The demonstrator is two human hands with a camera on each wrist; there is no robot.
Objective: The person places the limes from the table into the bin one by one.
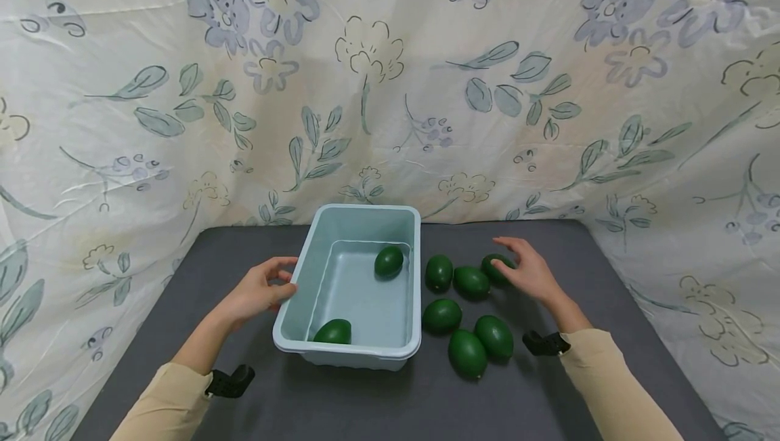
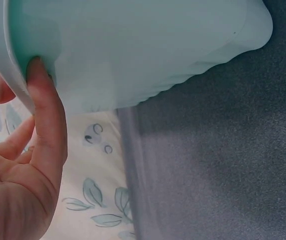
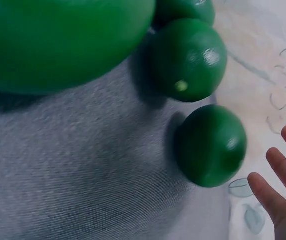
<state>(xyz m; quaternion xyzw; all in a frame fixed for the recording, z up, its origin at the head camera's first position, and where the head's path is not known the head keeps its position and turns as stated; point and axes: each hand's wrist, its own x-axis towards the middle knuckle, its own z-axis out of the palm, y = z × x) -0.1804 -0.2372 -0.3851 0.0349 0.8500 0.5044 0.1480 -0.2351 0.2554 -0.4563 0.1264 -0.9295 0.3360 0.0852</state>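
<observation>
My left hand (image 1: pixel 262 290) grips the left rim of a pale blue-green plastic bin (image 1: pixel 367 354); in the left wrist view the thumb presses the wall just under the rim. Two dark green oval fruits, like avocados, lie inside: one avocado (image 1: pixel 388 261) towards the back right, another avocado (image 1: pixel 334 332) at the front left, partly hidden by the front rim. To the right of the bin my right hand (image 1: pixel 531 273) hovers with spread fingers at the farthest-right avocado (image 1: pixel 492 266). In the right wrist view, its fingers stand apart from that avocado (image 3: pixel 210 146).
Several more avocados lie on the dark grey table (image 1: pixel 341 407) right of the bin, among them one near the front (image 1: pixel 467 354) and one beside the bin's wall (image 1: pixel 441 316). A floral curtain (image 1: pixel 378 102) hangs behind the table and at its sides.
</observation>
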